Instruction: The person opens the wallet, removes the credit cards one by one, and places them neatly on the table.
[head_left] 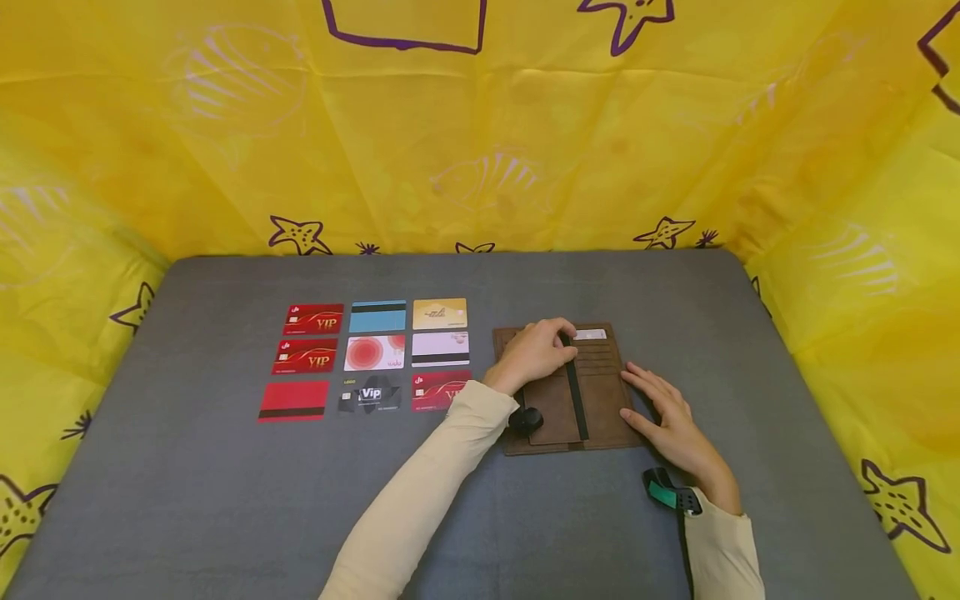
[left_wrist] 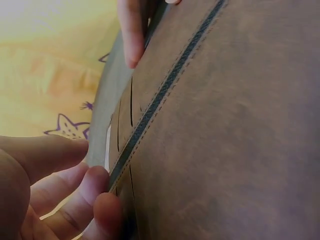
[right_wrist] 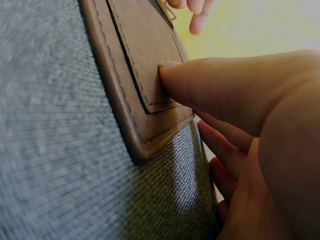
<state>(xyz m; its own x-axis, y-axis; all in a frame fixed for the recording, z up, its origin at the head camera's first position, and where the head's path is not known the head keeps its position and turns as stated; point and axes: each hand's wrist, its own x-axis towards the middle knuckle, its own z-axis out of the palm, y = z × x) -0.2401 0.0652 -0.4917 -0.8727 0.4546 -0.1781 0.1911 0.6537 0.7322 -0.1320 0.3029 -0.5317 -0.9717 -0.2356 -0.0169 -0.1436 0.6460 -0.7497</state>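
A brown leather wallet lies spread on the grey table. Its inner flap carries a dark strip along the edge. My left hand is over the wallet's upper part, fingers bent and touching the flap's edge; in the left wrist view the thumb stands apart from them, with nothing seen between. A whitish card shows at the top of the right-hand slots. My right hand rests at the wallet's right edge, its thumb on the leather and the other fingers beside the edge, partly hidden.
Left of the wallet, several cards lie in rows, among them a blue card, a gold card, a black card and a red card. A yellow patterned cloth hangs behind and beside the table.
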